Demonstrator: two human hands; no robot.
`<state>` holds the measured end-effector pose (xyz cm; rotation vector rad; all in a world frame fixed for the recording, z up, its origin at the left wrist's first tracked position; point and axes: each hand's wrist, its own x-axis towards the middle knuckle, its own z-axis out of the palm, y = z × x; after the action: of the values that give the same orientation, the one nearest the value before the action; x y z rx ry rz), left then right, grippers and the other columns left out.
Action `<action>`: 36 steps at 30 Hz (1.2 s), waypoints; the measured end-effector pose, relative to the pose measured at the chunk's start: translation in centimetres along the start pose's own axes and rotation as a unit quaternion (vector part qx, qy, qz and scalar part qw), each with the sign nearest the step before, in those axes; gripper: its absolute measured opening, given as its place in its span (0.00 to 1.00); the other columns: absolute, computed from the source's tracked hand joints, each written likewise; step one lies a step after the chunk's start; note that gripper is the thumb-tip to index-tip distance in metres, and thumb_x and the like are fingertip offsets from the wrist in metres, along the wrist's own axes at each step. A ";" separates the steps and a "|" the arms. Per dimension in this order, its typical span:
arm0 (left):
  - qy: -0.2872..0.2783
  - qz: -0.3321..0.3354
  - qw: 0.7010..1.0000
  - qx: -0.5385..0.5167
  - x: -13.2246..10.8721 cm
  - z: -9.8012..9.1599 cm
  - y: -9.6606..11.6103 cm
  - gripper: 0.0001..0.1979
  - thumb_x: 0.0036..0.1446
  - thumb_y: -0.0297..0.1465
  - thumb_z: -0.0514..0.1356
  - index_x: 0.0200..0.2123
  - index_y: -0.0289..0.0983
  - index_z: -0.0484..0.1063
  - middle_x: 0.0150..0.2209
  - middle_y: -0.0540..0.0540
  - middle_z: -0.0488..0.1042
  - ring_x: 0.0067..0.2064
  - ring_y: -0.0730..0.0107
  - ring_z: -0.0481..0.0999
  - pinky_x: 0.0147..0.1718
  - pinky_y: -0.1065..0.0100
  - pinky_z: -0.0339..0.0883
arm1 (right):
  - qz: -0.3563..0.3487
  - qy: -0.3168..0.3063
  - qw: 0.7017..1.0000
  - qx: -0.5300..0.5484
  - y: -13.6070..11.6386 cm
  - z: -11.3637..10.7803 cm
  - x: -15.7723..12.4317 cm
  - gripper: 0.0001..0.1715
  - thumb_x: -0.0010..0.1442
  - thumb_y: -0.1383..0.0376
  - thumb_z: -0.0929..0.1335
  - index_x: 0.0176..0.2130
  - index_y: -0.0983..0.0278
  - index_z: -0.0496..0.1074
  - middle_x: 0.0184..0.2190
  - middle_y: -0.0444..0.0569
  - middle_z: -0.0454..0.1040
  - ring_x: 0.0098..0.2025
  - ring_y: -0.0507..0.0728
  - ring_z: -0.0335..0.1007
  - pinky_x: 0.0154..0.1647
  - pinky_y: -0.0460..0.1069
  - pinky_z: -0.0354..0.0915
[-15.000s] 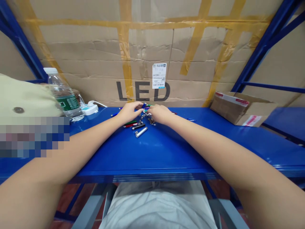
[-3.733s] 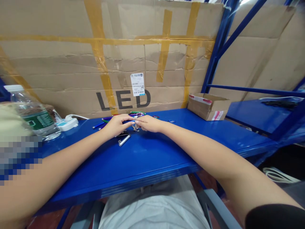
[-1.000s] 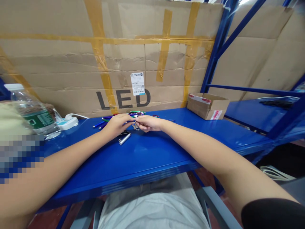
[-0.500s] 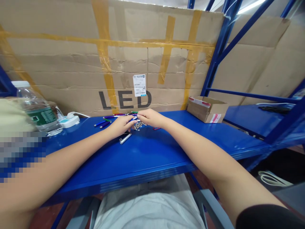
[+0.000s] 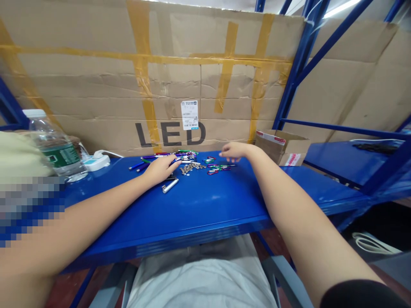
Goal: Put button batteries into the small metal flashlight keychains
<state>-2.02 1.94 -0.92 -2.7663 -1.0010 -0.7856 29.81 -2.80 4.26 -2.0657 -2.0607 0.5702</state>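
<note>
On the blue tabletop, the left hand is positioned among pen-shaped items, its grip on any of them indeterminable, while the right hand, loosely open with nothing visibly grasped, is located near coloured clips lying right of the small discs.

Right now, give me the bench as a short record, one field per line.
left hand: at the tubes, grip unclear
right hand: near the coloured clips, nothing visible in it
small discs: loose heap, between the hands
silver tube: on blue table, nearer edge than discs
far left: bottle, power strip
right: open cardboard box
back: large carton marked LED
</note>
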 end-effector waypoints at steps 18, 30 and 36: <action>-0.066 0.009 0.997 -0.031 0.1 0.2 0.1 0.20 0.64 0.45 0.47 0.31 0.37 0.68 0.32 0.44 0.74 0.35 0.60 0.72 0.33 0.66 0.59 | 0.036 -0.029 0.992 -0.115 2.8 0.2 1.0 0.09 0.55 0.62 0.68 0.34 0.66 0.74 0.29 0.48 0.74 0.26 0.52 0.67 0.26 0.47 0.61; -0.014 0.022 0.997 -0.068 0.0 0.4 0.0 0.18 0.65 0.43 0.49 0.34 0.37 0.71 0.33 0.46 0.76 0.35 0.62 0.73 0.33 0.66 0.61 | -0.296 0.024 0.954 0.026 -8.5 5.9 -0.2 0.03 0.60 0.70 0.64 0.37 0.64 0.65 0.34 0.48 0.75 0.28 0.50 0.70 0.29 0.45 0.62; -0.011 0.045 0.998 -0.046 -0.1 0.6 0.0 0.10 0.61 0.33 0.53 0.37 0.37 0.73 0.34 0.46 0.77 0.35 0.63 0.74 0.34 0.67 0.62 | -0.343 0.077 0.936 -0.011 -9.3 7.0 -0.5 0.02 0.61 0.70 0.64 0.36 0.66 0.68 0.30 0.45 0.74 0.24 0.49 0.69 0.30 0.46 0.61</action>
<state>-1.84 2.00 -1.46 -2.8799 -0.8590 -0.8092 18.61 -4.01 1.50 -1.2003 -2.4727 0.2499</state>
